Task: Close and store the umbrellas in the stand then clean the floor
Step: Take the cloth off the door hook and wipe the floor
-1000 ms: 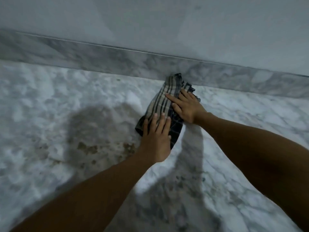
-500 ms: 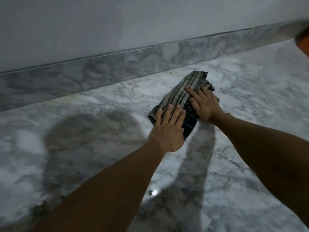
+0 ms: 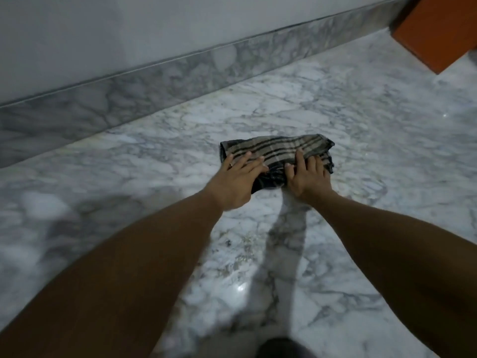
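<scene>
Marble floor (image 3: 335, 112) meeting a grey marble skirting (image 3: 154, 81), with an orange-brown cabinet corner (image 3: 438, 29) at upper right. A folded striped cloth (image 3: 278, 148) lies flat on the floor, well clear of the skirting. Left hand (image 3: 237, 182) and right hand (image 3: 307, 177) press its near edge, fingers straight and spread, gripping nothing. Risk: on polished, possibly damp stone, the cloth may slip or bunch under uneven pressure, leaving streaks. No umbrellas or stand are in view.
</scene>
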